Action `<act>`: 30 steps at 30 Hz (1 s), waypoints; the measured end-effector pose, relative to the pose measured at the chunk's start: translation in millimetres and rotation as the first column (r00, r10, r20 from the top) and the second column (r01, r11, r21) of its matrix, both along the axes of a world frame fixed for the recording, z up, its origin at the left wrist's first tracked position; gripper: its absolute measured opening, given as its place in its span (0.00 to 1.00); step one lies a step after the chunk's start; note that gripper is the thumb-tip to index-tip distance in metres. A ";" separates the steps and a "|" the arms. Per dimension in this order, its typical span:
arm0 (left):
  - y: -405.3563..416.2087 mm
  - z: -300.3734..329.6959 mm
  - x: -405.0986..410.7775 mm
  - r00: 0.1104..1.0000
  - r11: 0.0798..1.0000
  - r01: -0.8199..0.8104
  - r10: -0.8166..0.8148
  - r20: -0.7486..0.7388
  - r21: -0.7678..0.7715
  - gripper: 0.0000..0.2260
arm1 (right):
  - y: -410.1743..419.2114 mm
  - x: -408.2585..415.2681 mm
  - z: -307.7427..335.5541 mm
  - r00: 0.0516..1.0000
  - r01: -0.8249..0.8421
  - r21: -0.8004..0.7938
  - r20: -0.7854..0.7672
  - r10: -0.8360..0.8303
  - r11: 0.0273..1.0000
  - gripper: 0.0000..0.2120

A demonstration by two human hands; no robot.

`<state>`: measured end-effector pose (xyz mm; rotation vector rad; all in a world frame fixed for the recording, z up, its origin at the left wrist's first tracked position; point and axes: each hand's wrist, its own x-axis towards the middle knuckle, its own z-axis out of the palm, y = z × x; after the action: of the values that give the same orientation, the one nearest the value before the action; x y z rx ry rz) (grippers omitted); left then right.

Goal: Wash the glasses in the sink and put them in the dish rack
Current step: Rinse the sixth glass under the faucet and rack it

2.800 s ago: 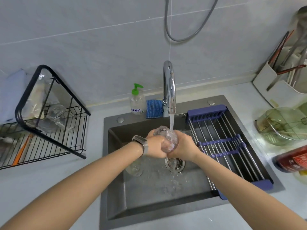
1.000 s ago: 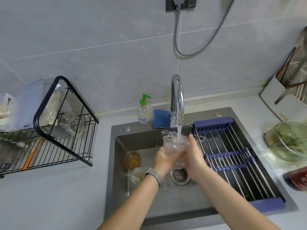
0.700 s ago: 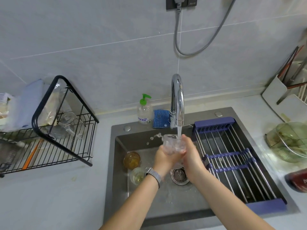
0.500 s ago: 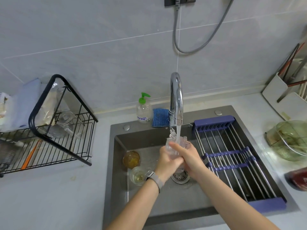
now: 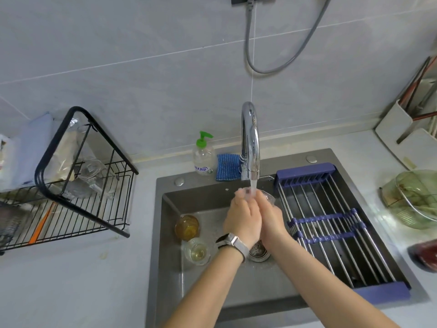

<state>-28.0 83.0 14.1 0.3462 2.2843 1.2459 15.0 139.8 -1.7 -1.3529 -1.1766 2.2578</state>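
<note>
Two hands meeting under the running tap (image 5: pixel 250 147), seen from the single head view; left hand (image 5: pixel 242 217) wrapped round a clear glass (image 5: pixel 266 197), fingers curled over its near side; right hand (image 5: pixel 270 215) pressed against the other side, fingers curled on it too; glass mostly hidden behind both hands, only a curved edge showing up and to the right of the knuckles, so long axis hard to tell; water stream landing right at the fingertips, above the sink (image 5: pixel 170 233) and its drain.

Two more glasses waiting on the sink floor to the left of the wrists: amber glass (image 5: pixel 187 227) nearer the back, pale glass (image 5: pixel 198 251) just in front of it, both upright, both close beside the left forearm and well apart from the right one.

Dish rack (image 5: pixel 71 197) standing on the desk (image 5: pixel 71 280) far off to the left, outside the sink, with clear glassware already lying in it; left hand clearly the nearer one to that rack, so the carry probably goes leftward across the sink edge; judged stage: rinsing one glass, two not yet washed.

Soap bottle (image 5: pixel 203 155) and blue sponge (image 5: pixel 227 166) behind the sink by the tap; roll-up drainer (image 5: pixel 331 228) across the right half of the sink.
</note>
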 end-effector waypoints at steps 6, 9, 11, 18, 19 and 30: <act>4.1 -0.8 -2.3 0.984 0.988 -0.098 0.079 0.157 0.119 0.19 | 3.0 -6.4 -5.6 0.998 -0.052 0.097 -0.026 0.055 0.994 0.36; 7.1 -12.1 -5.1 0.969 0.987 -0.118 0.091 0.228 0.106 0.18 | 8.1 -3.4 -3.7 0.997 -0.066 0.157 -0.032 0.072 0.985 0.31; 6.1 -20.1 -22.0 0.884 0.969 -0.229 0.167 0.437 0.095 0.21 | 2.9 -1.0 0.2 0.989 -0.136 0.182 -0.025 0.143 0.974 0.26; 8.6 0.4 -10.3 0.919 0.979 -0.193 0.159 0.360 0.061 0.18 | 3.9 0.7 4.2 0.994 -0.082 0.086 -0.065 0.088 0.993 0.17; 7.7 -2.5 -16.9 0.882 0.968 -0.245 0.202 0.426 0.048 0.19 | 1.3 1.4 3.6 0.993 -0.103 0.103 -0.054 0.109 0.989 0.16; -8.3 -11.9 -21.0 0.686 0.940 -0.309 0.116 0.718 0.143 0.28 | 2.3 2.9 -2.8 0.999 -0.037 0.071 -0.018 0.038 0.997 0.18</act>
<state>-49.0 74.7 2.2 -0.3014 1.5240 1.4700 17.9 142.2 -4.5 -1.2904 -1.2729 2.2278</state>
